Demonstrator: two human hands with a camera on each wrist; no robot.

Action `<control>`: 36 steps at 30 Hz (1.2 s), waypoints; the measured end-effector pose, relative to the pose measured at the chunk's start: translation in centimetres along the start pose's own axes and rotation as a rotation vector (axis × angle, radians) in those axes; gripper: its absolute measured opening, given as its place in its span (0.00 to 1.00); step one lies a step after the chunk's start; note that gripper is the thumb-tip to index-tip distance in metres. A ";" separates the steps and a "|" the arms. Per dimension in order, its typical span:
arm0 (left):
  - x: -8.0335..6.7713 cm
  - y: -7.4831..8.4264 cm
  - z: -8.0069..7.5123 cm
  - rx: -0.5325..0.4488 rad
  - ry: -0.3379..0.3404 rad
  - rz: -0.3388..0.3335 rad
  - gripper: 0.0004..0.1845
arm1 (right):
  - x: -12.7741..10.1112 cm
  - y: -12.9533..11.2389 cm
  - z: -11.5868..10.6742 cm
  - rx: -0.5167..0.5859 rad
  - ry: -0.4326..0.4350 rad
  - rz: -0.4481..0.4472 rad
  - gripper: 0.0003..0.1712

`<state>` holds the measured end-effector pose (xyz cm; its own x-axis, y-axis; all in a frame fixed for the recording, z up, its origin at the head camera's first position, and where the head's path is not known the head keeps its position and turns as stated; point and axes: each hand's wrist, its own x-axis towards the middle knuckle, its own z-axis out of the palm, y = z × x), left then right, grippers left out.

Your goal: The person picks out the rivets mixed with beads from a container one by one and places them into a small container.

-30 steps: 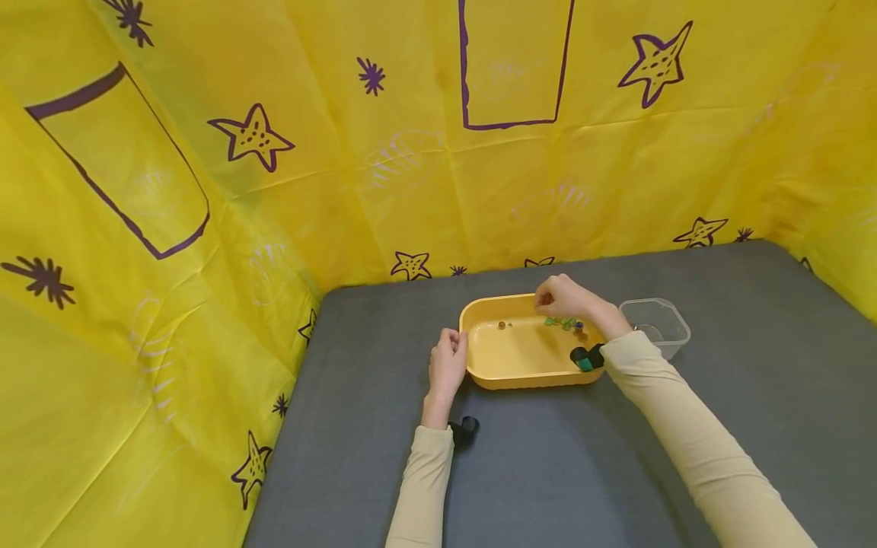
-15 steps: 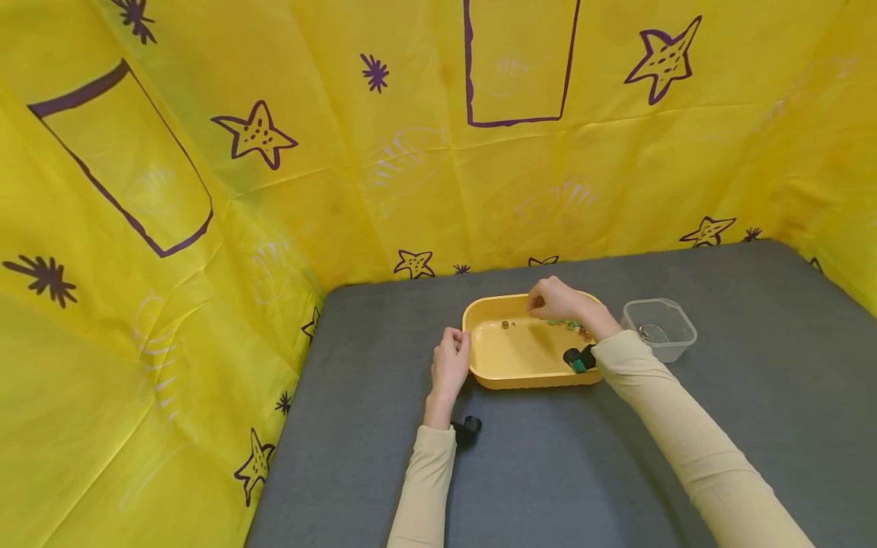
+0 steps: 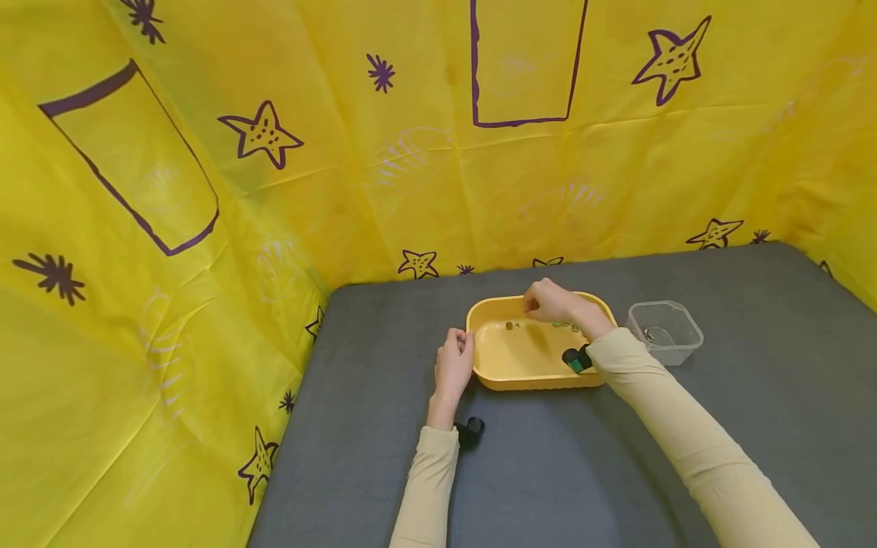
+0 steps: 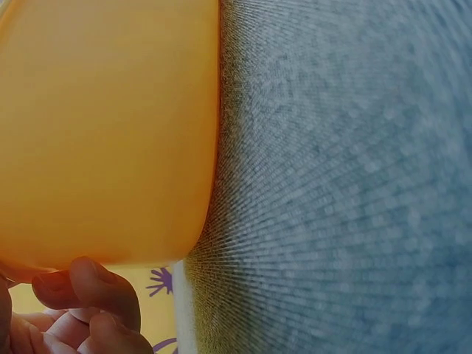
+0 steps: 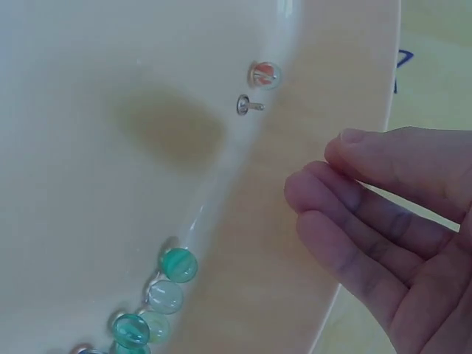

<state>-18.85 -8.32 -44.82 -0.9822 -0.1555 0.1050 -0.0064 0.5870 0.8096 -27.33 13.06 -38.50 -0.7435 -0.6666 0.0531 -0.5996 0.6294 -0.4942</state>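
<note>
While the left hand (image 3: 453, 365) steadies the tray (image 3: 521, 373), the right hand (image 3: 548, 302) hovers.

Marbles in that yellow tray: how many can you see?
5 at least. One orange marble lies alone beside a small screw; four greenish marbles line the tray wall below it. More may be hidden past the picture's edge.

A shallow yellow tray (image 3: 521, 365) is sitting flat just right of the head view's centre. Green glass marbles (image 5: 166, 291) are lying bunched along its inner wall, at the wrist view's lower left, while an orange marble (image 5: 264, 74) and a small screw (image 5: 248, 105) are resting near the top.
</note>
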 end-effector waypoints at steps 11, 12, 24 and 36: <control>-0.1 0.2 -0.1 -0.006 -0.011 -0.014 0.12 | 0.9 -0.1 0.7 -0.047 -0.032 -0.033 0.06; -0.1 0.2 -0.1 -0.007 -0.011 -0.015 0.12 | 1.0 -0.2 0.8 -0.045 -0.038 -0.031 0.06; 0.0 0.1 0.1 0.007 0.001 0.001 0.12 | 1.7 -0.1 1.5 -0.110 -0.083 -0.067 0.11; -0.1 0.2 0.0 -0.003 0.009 0.003 0.11 | 1.9 -0.1 2.3 -0.153 -0.086 -0.094 0.15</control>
<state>-18.79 -8.13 -44.66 -0.9806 -0.1610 0.1121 -0.0033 0.5849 0.8111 -27.97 10.85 -40.31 -0.6580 -0.7529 0.0157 -0.7083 0.6117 -0.3524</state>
